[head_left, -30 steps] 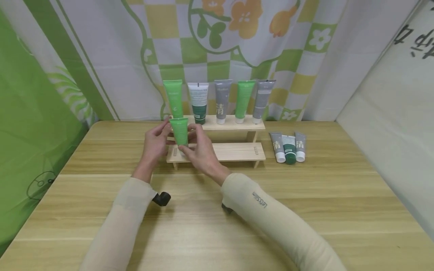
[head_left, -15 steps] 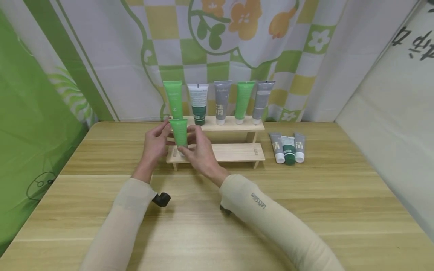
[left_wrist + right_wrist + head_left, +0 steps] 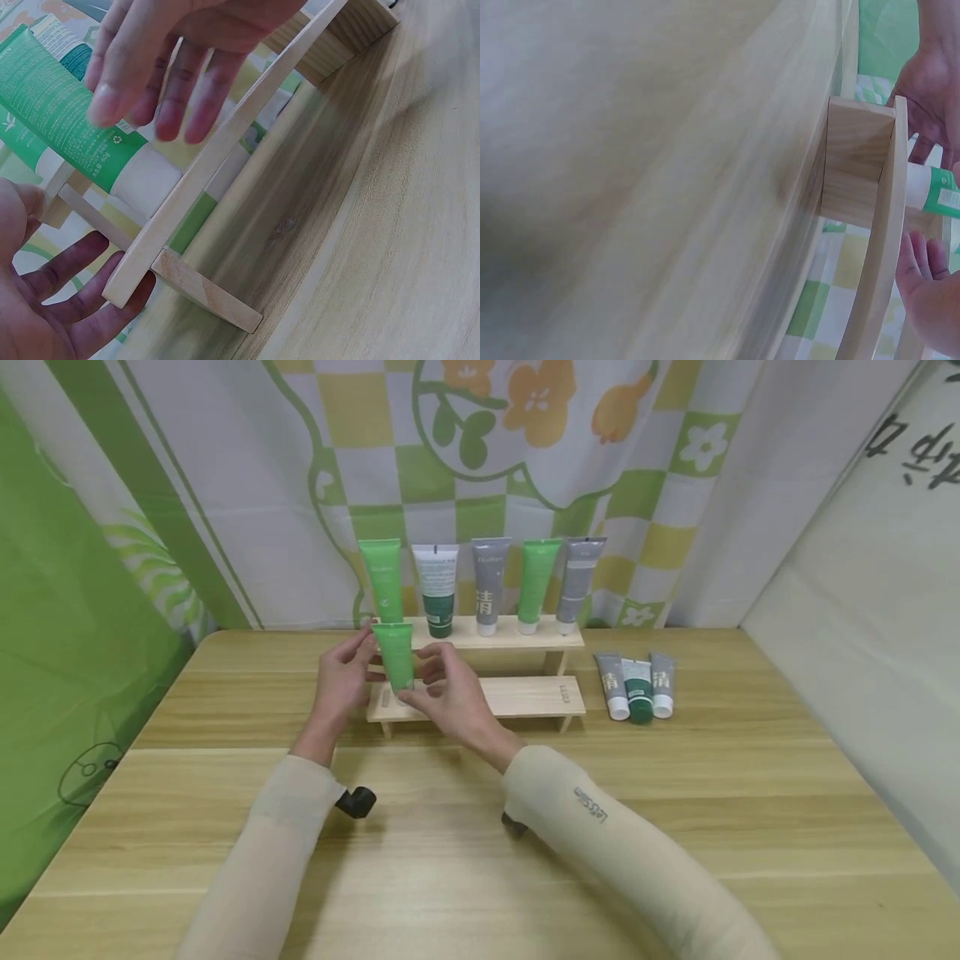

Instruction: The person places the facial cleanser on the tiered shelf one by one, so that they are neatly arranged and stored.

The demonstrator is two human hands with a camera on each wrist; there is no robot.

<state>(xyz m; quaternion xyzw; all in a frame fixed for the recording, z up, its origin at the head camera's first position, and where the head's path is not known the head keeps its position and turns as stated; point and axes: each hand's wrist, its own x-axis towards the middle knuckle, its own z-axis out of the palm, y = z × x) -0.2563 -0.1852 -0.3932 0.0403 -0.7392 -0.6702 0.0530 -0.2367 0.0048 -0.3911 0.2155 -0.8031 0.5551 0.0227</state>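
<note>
A small green tube stands upright on its white cap at the left end of the lower wooden shelf. To its left is my left hand, its fingers extended beside and behind the tube near the shelf end. In the left wrist view, those fingers are spread loosely and do not curl round the tube. My right hand is just right of the tube, fingers loosely extended. A gap shows between right hand and tube cap in the right wrist view.
Several tubes stand in a row on the upper shelf, among them a white and dark green tube and a grey tube. Right of the rack, three smaller tubes lie on the wooden table. A patterned curtain hangs behind.
My right hand has let go of the small green tube and drawn slightly to the right. The tube stays on the lower shelf; the left hand has hardly moved.
</note>
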